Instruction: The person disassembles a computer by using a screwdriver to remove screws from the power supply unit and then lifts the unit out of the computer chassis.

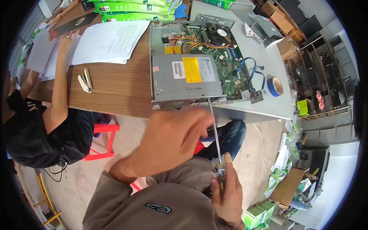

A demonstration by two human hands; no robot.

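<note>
An opened desktop computer case [161, 42] lies at the table's near edge, its green circuit board [228, 71] exposed. Its grey power supply [168, 71] carries a yellow and white label. My right hand [229, 193] is closed round the handle of a long screwdriver [217, 138]. The shaft runs up to the near side of the case, where its tip meets the metal edge beside the power supply. My left hand [170, 134], smeared by motion, hovers before the case, left of the shaft. Its fingers look bent, but whether they hold anything is unclear.
Left of the case are paper stacks [109, 42] and a stapler [85, 81]. Blue tape [275, 86] and a blue cable [251, 73] lie at the right. A co-worker [50, 126] sits at the left, handling papers. Green packages [134, 8] stand at the back.
</note>
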